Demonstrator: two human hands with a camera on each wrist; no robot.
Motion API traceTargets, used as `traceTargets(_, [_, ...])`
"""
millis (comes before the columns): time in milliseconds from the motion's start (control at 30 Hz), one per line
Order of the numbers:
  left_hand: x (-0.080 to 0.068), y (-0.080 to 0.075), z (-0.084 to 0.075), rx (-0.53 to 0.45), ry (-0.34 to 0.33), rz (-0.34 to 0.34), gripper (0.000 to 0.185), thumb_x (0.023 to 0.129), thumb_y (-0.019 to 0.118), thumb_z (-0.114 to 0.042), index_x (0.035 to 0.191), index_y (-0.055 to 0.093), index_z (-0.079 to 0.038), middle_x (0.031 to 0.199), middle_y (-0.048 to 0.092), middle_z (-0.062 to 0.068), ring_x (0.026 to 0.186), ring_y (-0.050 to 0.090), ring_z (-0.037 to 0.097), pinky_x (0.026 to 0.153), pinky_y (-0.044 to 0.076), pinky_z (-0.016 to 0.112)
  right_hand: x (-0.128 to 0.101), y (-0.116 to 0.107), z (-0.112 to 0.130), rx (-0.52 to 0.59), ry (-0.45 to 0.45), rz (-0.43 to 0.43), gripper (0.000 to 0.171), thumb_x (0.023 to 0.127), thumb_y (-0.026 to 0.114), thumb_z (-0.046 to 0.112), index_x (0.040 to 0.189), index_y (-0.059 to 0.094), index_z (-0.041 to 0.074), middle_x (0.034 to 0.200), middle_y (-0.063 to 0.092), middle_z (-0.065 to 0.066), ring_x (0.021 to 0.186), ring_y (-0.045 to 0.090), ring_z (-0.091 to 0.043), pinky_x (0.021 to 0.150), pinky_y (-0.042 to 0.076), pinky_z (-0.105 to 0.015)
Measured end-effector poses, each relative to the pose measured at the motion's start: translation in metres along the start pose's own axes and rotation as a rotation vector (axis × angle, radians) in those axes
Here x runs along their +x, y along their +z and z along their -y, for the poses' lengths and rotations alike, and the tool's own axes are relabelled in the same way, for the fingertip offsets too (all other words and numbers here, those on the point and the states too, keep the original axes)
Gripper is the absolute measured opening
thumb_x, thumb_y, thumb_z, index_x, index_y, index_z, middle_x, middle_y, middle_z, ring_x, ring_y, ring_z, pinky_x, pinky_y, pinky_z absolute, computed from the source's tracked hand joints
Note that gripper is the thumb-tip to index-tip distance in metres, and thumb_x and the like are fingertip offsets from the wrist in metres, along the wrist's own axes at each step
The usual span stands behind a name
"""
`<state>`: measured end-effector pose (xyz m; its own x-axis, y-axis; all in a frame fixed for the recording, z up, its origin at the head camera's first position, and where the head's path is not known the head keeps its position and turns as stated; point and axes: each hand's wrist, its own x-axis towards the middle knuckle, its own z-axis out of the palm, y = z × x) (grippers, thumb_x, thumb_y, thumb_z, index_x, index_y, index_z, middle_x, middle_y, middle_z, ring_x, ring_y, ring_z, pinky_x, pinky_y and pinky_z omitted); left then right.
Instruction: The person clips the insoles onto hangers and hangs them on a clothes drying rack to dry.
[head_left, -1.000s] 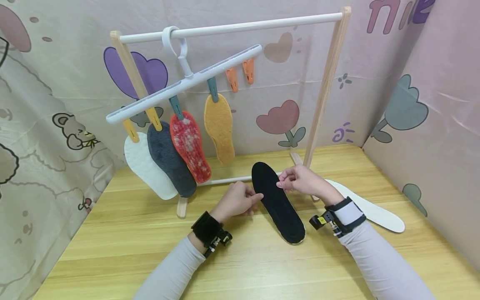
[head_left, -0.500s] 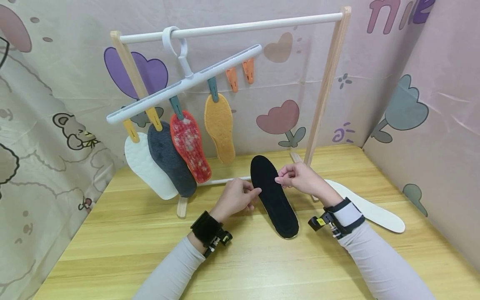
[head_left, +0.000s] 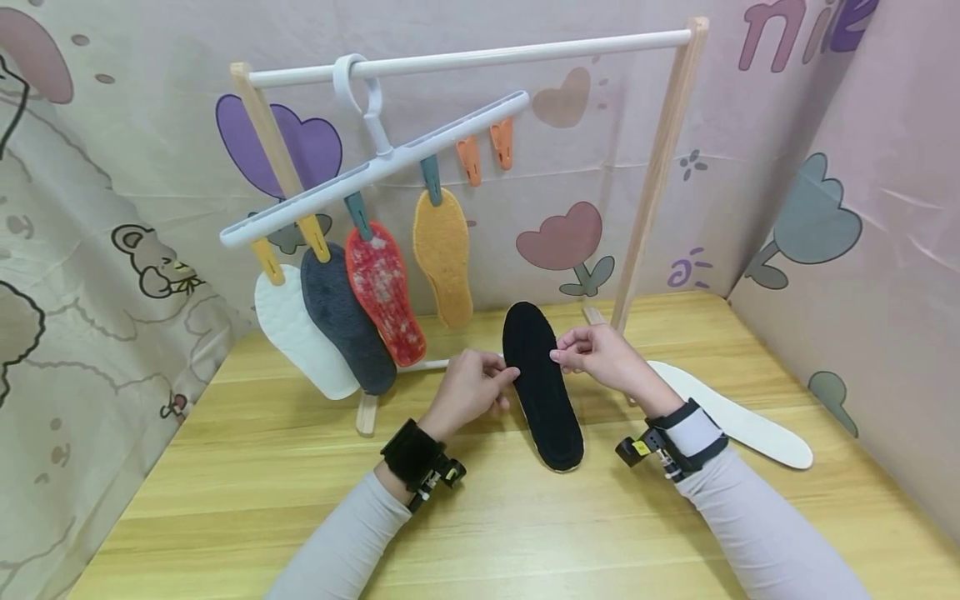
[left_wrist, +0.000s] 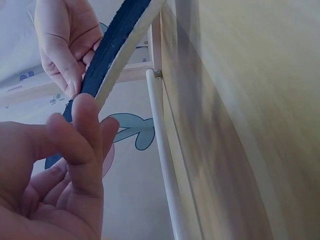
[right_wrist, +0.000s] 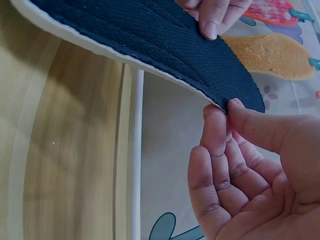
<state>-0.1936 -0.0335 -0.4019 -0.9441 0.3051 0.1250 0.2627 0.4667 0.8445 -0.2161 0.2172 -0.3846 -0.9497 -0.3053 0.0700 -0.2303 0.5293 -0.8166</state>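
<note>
Bright, even light fills the head view, with soft shadows. In the left wrist view the pale wooden surface [left_wrist: 240, 125] smears with motion blur. Straight lines bow near the edges.

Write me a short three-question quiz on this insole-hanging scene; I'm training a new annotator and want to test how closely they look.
1. Multiple choice: what do both hands pinch? A) a white insole B) the black insole C) an orange clip
2. True or false: four insoles hang from the white hanger.
3. Fill in: the two clips with nothing in them are ____ in colour.

Key
1. B: the left hand and the right hand each pinch an edge near its far end.
2. True: the hanging white insole, grey insole, red insole and yellow insole.
3. Orange.
</note>
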Motion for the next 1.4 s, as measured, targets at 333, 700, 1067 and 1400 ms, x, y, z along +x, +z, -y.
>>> traceTargets(333, [0.001, -0.003, -0.002, -0.030, 0.017, -0.009, 0.018, 0.103, 0.074, -0.017, 0.092, 0.076, -0.003, 0.069, 0.076, 0.013, 0.066, 0.077, 0.041, 0.045, 0.047, 0.021, 0.002, 0.003, 0.001, 0.002, 0.002, -0.019, 0.020, 0.103, 0.072, 0.013, 0.109, 0.069, -0.006, 0.093, 0.079, -0.018, 0.090, 0.077, -0.034, 0.085, 0.065, -0.042])
traceTargets(700, [0.006, -0.009, -0.001, -0.022, 0.056, -0.028, 0.015, 0.102, 0.076, -0.016, 0.094, 0.077, -0.004, 0.072, 0.077, 0.011, 0.066, 0.077, 0.041, 0.045, 0.044, 0.020, 0.007, 0.002, 0.000, 0.008, -0.005, -0.021, 0.021, 0.103, 0.074, 0.017, 0.108, 0.071, -0.003, 0.092, 0.080, -0.013, 0.085, 0.076, -0.020, 0.082, 0.064, -0.035])
traceTargets(1067, [0.012, -0.021, -0.005, -0.016, 0.091, -0.057, 0.014, 0.101, 0.077, -0.016, 0.095, 0.078, -0.003, 0.074, 0.078, 0.011, 0.066, 0.078, 0.038, 0.049, 0.051, 0.023, 0.017, -0.003, 0.009, 0.014, -0.040, -0.017, 0.022, 0.102, 0.075, 0.016, 0.110, 0.072, -0.005, 0.095, 0.081, -0.019, 0.084, 0.078, -0.018, 0.076, 0.063, -0.026])
traceTargets(1400, [0.015, -0.029, -0.011, -0.022, 0.089, -0.071, 0.015, 0.100, 0.077, -0.015, 0.098, 0.079, -0.001, 0.074, 0.078, 0.011, 0.067, 0.078, 0.036, 0.055, 0.057, 0.024, 0.023, -0.007, 0.016, 0.043, -0.037, -0.007, 0.020, 0.103, 0.073, 0.012, 0.109, 0.070, -0.007, 0.092, 0.080, -0.016, 0.079, 0.076, -0.012, 0.074, 0.063, -0.024])
